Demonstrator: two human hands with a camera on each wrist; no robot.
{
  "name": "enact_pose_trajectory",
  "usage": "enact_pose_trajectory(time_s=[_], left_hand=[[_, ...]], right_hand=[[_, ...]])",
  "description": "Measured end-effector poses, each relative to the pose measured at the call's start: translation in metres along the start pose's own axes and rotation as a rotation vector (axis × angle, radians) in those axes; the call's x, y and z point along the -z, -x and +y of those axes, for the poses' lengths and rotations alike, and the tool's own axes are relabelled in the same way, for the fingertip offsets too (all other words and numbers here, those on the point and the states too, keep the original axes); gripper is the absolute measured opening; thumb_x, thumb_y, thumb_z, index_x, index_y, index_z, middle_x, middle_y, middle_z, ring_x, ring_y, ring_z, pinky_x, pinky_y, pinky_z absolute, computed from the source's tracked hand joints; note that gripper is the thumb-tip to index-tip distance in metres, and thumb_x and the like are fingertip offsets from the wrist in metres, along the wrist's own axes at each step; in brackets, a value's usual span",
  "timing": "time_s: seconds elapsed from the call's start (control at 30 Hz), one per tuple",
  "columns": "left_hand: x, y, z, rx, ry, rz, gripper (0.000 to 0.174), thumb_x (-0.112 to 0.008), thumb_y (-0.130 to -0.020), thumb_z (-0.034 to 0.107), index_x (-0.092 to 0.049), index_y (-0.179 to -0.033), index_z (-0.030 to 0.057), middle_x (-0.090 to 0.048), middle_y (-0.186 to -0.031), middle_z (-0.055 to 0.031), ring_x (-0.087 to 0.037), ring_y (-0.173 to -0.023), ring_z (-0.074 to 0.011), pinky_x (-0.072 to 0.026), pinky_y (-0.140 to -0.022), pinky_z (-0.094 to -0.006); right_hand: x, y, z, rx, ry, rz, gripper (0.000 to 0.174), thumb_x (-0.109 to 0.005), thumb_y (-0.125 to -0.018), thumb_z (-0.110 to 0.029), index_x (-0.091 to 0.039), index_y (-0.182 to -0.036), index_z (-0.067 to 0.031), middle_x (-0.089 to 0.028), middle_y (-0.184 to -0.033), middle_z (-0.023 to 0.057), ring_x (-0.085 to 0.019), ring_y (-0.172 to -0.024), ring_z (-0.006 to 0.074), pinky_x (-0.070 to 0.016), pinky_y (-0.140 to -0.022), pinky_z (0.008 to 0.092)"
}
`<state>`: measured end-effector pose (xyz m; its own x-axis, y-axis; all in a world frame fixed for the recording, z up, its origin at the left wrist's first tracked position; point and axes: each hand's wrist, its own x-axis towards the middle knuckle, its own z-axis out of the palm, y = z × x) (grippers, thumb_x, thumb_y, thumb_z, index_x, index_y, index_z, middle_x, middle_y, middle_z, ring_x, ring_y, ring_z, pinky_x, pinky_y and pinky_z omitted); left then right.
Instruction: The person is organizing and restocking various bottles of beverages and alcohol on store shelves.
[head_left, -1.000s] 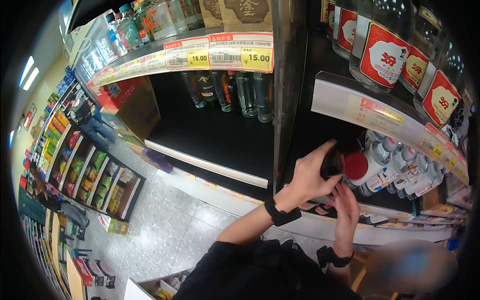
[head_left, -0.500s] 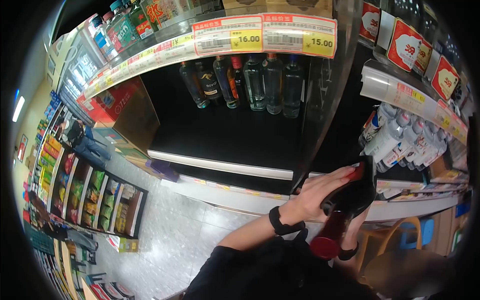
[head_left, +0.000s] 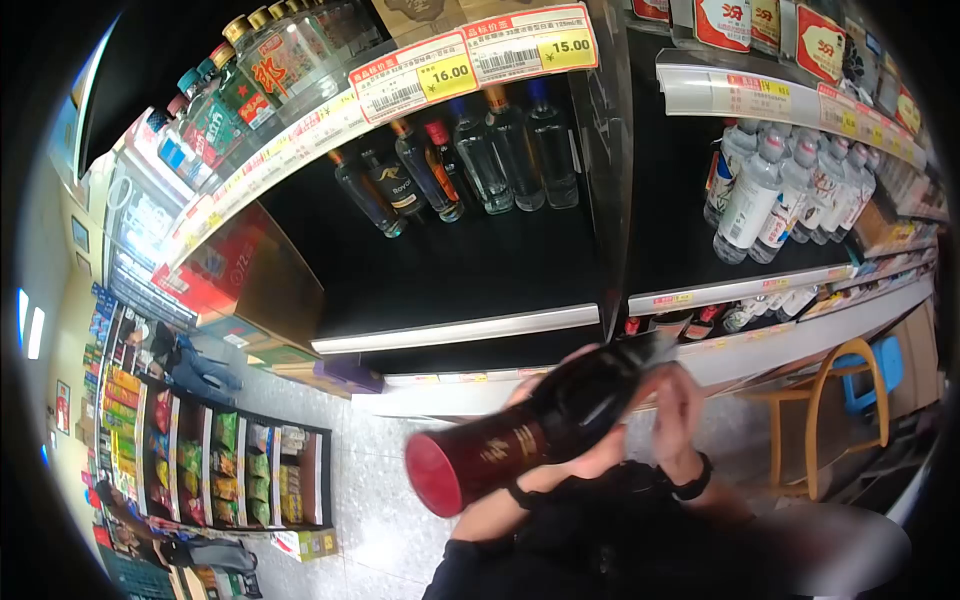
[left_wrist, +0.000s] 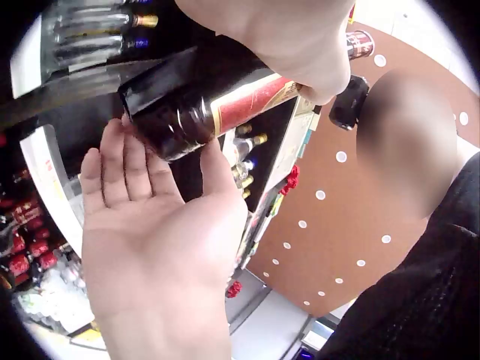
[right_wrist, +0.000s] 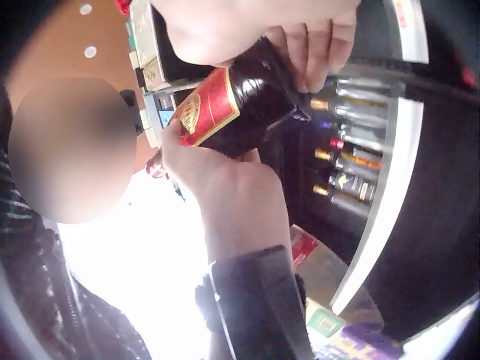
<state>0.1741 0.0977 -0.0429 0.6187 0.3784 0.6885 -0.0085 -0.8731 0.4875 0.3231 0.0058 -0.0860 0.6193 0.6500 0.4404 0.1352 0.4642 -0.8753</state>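
A dark wine bottle [head_left: 540,425] with a red neck sleeve lies tilted in front of me in the head view. Its neck points to the lower left and its base to the upper right. My left hand [head_left: 600,455] grips it from beneath, partly hidden behind the bottle. In the left wrist view the red, gold-edged label [left_wrist: 247,101] shows beside that hand. My right hand [head_left: 682,420] is at the base end with fingers extended. Seen in the left wrist view, its palm is turned up and its fingertips are right at the base.
Ahead, a black shelf [head_left: 470,275] bears several clear and dark bottles [head_left: 490,160] at its back. Several plastic-looking clear bottles [head_left: 770,195] stand on the right shelf. A wooden chair [head_left: 820,420] is at right, a snack rack [head_left: 240,460] at left.
My left hand has brought the wine bottle down and left from the right shelf, turning its neck toward the lower left. My right hand stays near its base.
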Motion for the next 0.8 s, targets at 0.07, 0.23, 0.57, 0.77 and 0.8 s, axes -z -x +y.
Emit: enact_pose_trajectory(time_s=[0.07,0.23,0.57,0.77,0.8], left_hand=[[0.005,0.005,0.007,0.129,-0.045,0.105,0.071,-0.073,-0.073,0.015,-0.047,-0.138,0.0013,-0.062,-0.125,-0.0137,-0.064,-0.113,-0.0237,-0.0491,-0.097,-0.0357],[0.006,0.003,0.007,0.2,0.156,0.588,0.065,-0.076,-0.072,0.012,-0.049,-0.127,-0.0083,-0.067,-0.113,-0.0169,-0.067,-0.104,-0.0239,-0.0531,-0.09,-0.0342],[0.074,-0.011,-0.041,0.411,0.191,1.098,0.043,-0.073,-0.085,0.005,-0.055,-0.123,-0.0034,-0.065,-0.115,-0.0133,-0.065,-0.101,-0.0207,-0.0515,-0.095,-0.0359],[0.15,-0.009,-0.101,0.562,0.336,1.093,0.03,-0.071,-0.088,0.007,-0.06,-0.114,-0.0032,-0.068,-0.107,-0.0132,-0.067,-0.091,-0.0183,-0.056,-0.082,-0.0318],[0.16,-0.01,-0.109,0.586,0.348,1.076,0.03,-0.071,-0.088,0.006,-0.06,-0.114,-0.0033,-0.068,-0.108,-0.0134,-0.067,-0.092,-0.0182,-0.0564,-0.082,-0.0316]], right_hand=[[-0.016,-0.005,-0.014,-0.201,-0.052,-0.083,0.025,-0.056,-0.1,-0.019,-0.057,-0.087,0.0026,-0.047,-0.071,-0.0022,-0.039,-0.069,0.0051,-0.0303,-0.058,0.0251],[-0.037,-0.013,-0.006,-0.404,-0.096,-0.225,0.03,-0.057,-0.101,-0.025,-0.06,-0.087,0.0015,-0.053,-0.072,-0.0016,-0.045,-0.07,0.0053,-0.0373,-0.062,0.0248],[-0.125,-0.032,0.014,-0.84,-0.791,-0.529,0.038,-0.054,-0.101,-0.019,-0.054,-0.134,0.0002,-0.067,-0.117,0.0073,-0.062,-0.107,0.0148,-0.0488,-0.096,0.0317],[-0.206,-0.054,0.022,-0.848,-0.71,-0.581,0.043,-0.054,-0.101,-0.02,-0.05,-0.137,0.0025,-0.063,-0.122,0.0064,-0.059,-0.111,0.0141,-0.0484,-0.099,0.0322],[-0.214,-0.058,0.023,-0.846,-0.708,-0.6,0.044,-0.054,-0.101,-0.021,-0.049,-0.138,0.0031,-0.062,-0.122,0.0066,-0.058,-0.112,0.014,-0.048,-0.1,0.0327]])
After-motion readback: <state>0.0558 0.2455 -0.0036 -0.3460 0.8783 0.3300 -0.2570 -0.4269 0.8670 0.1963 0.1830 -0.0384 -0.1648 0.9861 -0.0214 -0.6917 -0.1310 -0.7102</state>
